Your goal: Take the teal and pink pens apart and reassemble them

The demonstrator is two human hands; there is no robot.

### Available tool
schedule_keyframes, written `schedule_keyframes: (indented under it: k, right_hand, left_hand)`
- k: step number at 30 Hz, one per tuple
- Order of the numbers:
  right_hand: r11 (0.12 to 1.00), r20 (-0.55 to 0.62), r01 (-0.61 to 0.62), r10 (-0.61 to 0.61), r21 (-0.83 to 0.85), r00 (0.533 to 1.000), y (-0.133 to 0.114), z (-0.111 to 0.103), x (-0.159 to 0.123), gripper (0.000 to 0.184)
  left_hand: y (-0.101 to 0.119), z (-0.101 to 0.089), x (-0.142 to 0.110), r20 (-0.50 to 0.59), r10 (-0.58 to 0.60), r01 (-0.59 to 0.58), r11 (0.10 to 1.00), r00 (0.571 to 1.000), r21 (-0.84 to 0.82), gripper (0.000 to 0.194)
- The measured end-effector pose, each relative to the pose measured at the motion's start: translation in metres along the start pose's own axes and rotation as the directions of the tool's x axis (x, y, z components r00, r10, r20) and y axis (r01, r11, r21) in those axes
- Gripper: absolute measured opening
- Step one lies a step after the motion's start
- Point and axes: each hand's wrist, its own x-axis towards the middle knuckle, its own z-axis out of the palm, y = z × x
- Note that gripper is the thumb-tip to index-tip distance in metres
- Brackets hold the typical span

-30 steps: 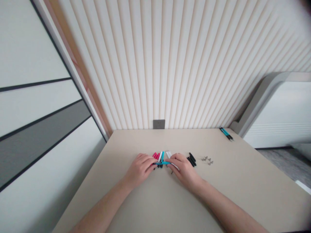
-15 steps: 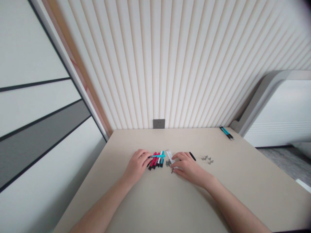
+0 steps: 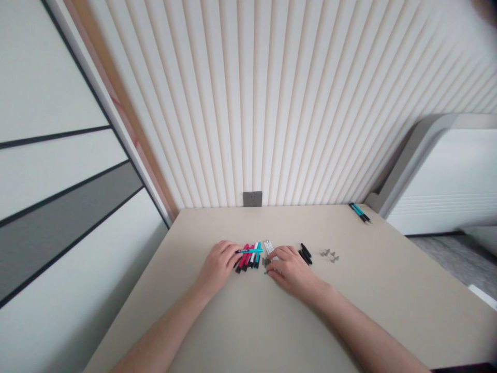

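My left hand (image 3: 218, 264) is closed on a turquoise pen (image 3: 250, 250), held sideways just above a row of pink, white, turquoise and black pens (image 3: 248, 257) lying on the beige table (image 3: 248, 316). My right hand (image 3: 289, 268) rests beside them with its fingers curled over small grey bits (image 3: 266, 262) and white pen barrels (image 3: 269, 246). Whether those fingers grip anything is hidden. Two or three black pen caps (image 3: 305, 254) lie just right of that hand.
A few small metal pieces (image 3: 330, 254) lie further right. A turquoise and black pen pair (image 3: 359, 212) sits at the far right corner. A grey wall socket (image 3: 252, 198) is behind the table. A white unit (image 3: 446, 181) stands at the right.
My right hand let go of the turquoise pen and dropped to the small grey bits. My left hand kept the pen and drew it leftward over the row.
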Motion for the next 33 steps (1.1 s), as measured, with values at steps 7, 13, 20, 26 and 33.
schedule_keyframes:
  k: [7,13,20,26,33]
  right_hand:
    - [0.998,-0.066,-0.055,0.054,-0.023,0.996,0.004,-0.009,0.002,0.018]
    - [0.966,-0.158,-0.245,0.230,-0.087,0.960,0.021,-0.017,0.001,0.019]
    - [0.975,-0.119,-0.211,0.202,-0.069,0.972,0.015,-0.007,0.001,0.018]
    - [0.990,-0.081,-0.105,0.098,-0.094,0.992,-0.008,0.004,0.010,0.018]
    - [0.975,0.103,0.040,-0.018,-0.220,0.995,-0.044,0.022,0.061,0.023]
  left_hand:
    - [-0.002,0.000,0.001,0.015,-0.026,0.026,1.000,1.000,-0.011,0.014]
    - [-0.005,-0.003,0.001,-0.016,-0.013,0.014,1.000,1.000,0.026,0.014]
    - [-0.032,-0.020,0.004,-0.132,-0.037,0.055,0.989,0.991,0.134,0.016]
    - [-0.051,-0.022,0.002,-0.119,-0.055,0.071,0.988,0.991,0.140,0.017]
    - [-0.064,-0.017,0.000,-0.145,-0.124,0.134,0.989,0.982,0.064,0.018]
